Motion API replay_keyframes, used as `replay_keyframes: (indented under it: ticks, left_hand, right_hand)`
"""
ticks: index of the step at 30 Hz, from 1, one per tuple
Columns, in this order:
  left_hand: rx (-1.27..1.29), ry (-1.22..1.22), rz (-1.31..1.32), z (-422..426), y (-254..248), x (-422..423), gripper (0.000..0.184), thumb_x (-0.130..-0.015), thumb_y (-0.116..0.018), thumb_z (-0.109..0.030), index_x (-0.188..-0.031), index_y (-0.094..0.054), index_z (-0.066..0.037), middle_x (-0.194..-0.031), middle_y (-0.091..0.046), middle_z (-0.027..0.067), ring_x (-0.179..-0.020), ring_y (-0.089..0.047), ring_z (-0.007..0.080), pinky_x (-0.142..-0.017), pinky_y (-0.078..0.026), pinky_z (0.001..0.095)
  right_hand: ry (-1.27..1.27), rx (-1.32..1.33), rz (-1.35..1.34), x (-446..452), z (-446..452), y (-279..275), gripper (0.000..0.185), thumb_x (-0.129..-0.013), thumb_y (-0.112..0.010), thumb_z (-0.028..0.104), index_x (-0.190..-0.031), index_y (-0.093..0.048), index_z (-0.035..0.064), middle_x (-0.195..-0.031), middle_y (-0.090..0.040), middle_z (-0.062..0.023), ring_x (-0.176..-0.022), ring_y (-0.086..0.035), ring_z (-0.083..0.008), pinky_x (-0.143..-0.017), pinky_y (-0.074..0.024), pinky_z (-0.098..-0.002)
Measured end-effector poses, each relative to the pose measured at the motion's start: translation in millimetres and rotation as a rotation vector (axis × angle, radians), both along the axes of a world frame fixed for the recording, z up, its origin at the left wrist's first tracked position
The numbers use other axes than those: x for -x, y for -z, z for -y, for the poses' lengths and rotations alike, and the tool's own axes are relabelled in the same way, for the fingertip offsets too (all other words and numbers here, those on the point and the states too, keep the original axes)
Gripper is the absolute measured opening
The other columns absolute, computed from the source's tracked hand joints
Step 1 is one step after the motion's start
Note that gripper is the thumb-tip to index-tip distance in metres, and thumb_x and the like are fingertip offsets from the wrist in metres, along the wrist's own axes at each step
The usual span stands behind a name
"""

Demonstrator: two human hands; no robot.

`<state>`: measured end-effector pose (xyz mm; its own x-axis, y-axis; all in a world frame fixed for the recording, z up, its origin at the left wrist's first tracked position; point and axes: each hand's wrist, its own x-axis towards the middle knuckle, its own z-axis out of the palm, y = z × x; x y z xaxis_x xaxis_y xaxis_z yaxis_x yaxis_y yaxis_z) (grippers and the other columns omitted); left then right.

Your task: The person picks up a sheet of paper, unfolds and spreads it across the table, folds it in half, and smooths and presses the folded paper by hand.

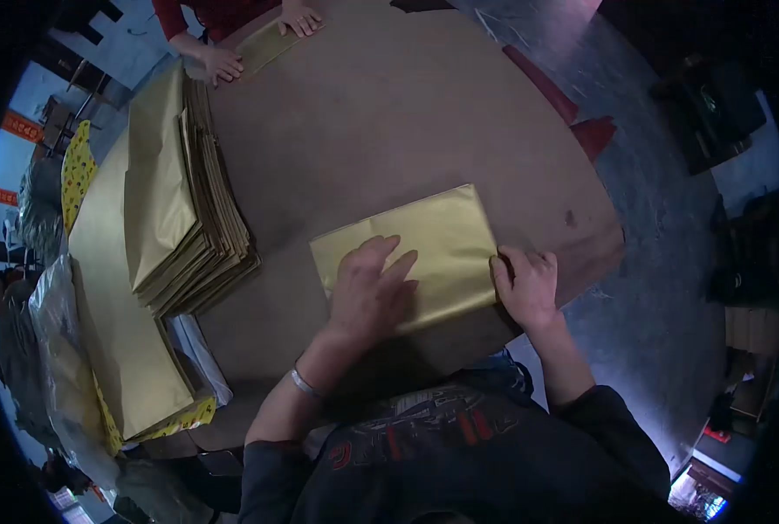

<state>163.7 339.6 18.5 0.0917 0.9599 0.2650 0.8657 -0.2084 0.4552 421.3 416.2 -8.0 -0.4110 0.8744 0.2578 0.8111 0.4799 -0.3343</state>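
Note:
A folded sheet of gold paper (446, 231) lies slightly tilted on the brown table in front of me. Over its left part is my left hand (372, 288), a little smeared by motion, with fingers apart and nothing held; whether it touches the paper I cannot tell. At the right edge, my right hand (527, 284) has its fingers curled, with thumb and forefinger closed on the paper's border. A thick stack of folded gold sheets (167, 175) stands to the left, its layered edges facing the table's middle.
Across the brown table (363, 113), another person's hands (223, 65) press on a narrow gold strip (271, 51). Larger flat gold sheets (114, 323) lie under the stack at left, beside clear plastic wrapping (58, 349). Red material (594, 135) lies past the table's right edge.

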Motion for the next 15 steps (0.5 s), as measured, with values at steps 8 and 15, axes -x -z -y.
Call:
replay_keyframes:
  ticks: [8, 15]
  left_hand:
    - [0.108, 0.065, -0.146, -16.6, 25.1, -21.7, 0.053, -0.084, -0.068, -0.038, -0.131, -0.059, -0.015, -0.146, -0.042, 0.0174, -0.138, -0.036, 0.0382, -0.107, -0.029, 0.0651]
    - [0.103, 0.048, -0.148, -15.8, 20.9, -24.3, 0.052, -0.083, -0.069, -0.038, -0.129, -0.061, -0.015, -0.147, -0.043, 0.0167, -0.139, -0.036, 0.0373, -0.107, -0.029, 0.0651]
  right_hand:
    - [0.003, 0.02, -0.027, 1.1, -1.6, -4.4, 0.019, -0.086, -0.066, 0.023, -0.094, -0.068, 0.0063, -0.074, -0.068, -0.0135, -0.071, -0.065, -0.0312, -0.077, -0.0424, -0.0409]
    - [-0.259, -0.022, 0.05, 33.8, -17.9, -26.4, 0.041, -0.088, -0.064, 0.025, -0.122, -0.058, 0.0019, -0.126, -0.057, -0.0161, -0.119, -0.052, -0.0332, -0.102, -0.0374, -0.049]
